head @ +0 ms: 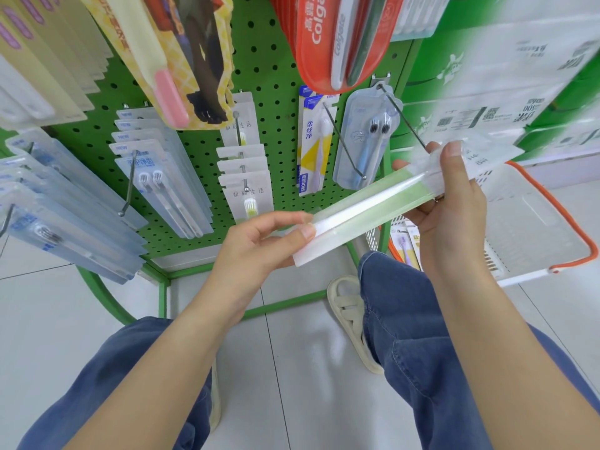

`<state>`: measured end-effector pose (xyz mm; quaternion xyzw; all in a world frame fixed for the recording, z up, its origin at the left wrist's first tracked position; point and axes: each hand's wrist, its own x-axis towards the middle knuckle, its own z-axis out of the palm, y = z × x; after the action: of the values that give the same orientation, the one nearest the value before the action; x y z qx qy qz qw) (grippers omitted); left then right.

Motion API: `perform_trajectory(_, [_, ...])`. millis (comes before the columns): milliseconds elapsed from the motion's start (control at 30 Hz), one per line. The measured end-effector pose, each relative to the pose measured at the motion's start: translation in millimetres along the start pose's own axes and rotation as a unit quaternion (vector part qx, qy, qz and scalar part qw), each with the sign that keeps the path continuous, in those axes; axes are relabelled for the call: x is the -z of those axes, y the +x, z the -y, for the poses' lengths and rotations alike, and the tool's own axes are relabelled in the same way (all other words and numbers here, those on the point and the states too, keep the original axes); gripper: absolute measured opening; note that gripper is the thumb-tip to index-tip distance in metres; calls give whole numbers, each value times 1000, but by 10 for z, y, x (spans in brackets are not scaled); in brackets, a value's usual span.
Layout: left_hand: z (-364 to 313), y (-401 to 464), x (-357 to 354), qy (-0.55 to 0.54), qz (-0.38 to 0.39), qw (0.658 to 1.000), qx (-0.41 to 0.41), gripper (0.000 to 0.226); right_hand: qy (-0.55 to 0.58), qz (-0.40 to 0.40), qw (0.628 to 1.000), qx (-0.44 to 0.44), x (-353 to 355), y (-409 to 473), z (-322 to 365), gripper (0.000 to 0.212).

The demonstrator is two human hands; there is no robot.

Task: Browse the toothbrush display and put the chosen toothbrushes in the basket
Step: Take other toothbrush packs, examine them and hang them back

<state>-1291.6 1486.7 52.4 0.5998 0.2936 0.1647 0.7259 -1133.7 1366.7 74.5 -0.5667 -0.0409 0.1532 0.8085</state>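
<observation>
I hold a long translucent toothbrush pack (370, 209) with a pale green insert across the middle of the view, slanting up to the right. My left hand (259, 245) pinches its lower left end between thumb and fingers. My right hand (451, 193) grips its upper right end, thumb on top. A white basket (539, 228) with an orange handle sits on the floor at the right, below and behind my right hand. A purple toothbrush pack (406, 248) lies inside it. The green pegboard display (201, 147) stands behind the held pack.
Hooks on the pegboard carry a stack of matching white-and-green packs (246, 186), clear blue packs (162, 180), a yellow-and-white pack (313, 141), a twin-brush blister (367, 141) and red Colgate packs (334, 37). The green stand frame (162, 287) rests on white floor tiles beside my legs.
</observation>
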Motion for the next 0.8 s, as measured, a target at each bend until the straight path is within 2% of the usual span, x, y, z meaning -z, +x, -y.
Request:
perform_trajectory(100, [-14,-7,-11,-58,61,995,45,26,22,3,1000,1,-13,-12,2,33])
perform_trajectory(267, [-21,-29,-44,-77,74,993,51,54,43,16,999,7,-29,-25,-22,27])
perform_trajectory(333, [-28,-34,-55,-52,57,997,26,59,59,13,998,-5,-12,-4,-19,19])
perform_trajectory(400, [-18,-41,-64,18,8,999,-42,56,75,17,997,-21,2,10,-9,11])
perform_trajectory(500, [5,-77,-88,84,-40,988,-124,62,87,29,995,-36,17,18,-25,13])
perform_trajectory(600, [11,-95,-95,110,-55,980,-155,64,93,44,994,-40,36,32,-64,21])
perform_trajectory(800, [17,-88,-70,139,-74,972,-172,61,98,48,993,-48,46,55,-107,19])
